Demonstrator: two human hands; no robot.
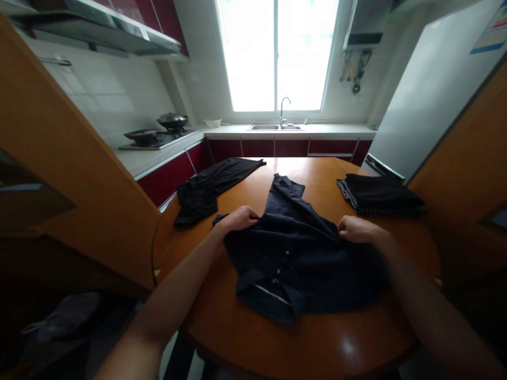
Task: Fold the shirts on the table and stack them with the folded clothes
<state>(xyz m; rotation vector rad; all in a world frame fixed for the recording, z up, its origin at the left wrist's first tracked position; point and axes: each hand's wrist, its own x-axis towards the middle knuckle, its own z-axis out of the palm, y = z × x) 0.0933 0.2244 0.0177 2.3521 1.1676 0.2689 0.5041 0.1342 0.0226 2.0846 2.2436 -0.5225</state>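
Note:
A dark navy button-up shirt [312, 264] lies spread on the round wooden table [253, 343], its collar towards me and small white buttons showing near the collar. My left hand [242, 217] pinches the cloth on the shirt's left side. With closed fingers, my right hand [358, 230] grips the cloth on the right side. Between my hands the fabric is creased, and one sleeve stretches away towards the far side of the table. The rest of the shirt's shape is partly hidden by folds.
A crumpled black garment [214, 184] lies at the table's back left. Folded dark clothes [382, 194] are stacked at the right. Beyond the table are a sink [265, 127], a stove [158, 140] with pans, and a refrigerator [428, 89].

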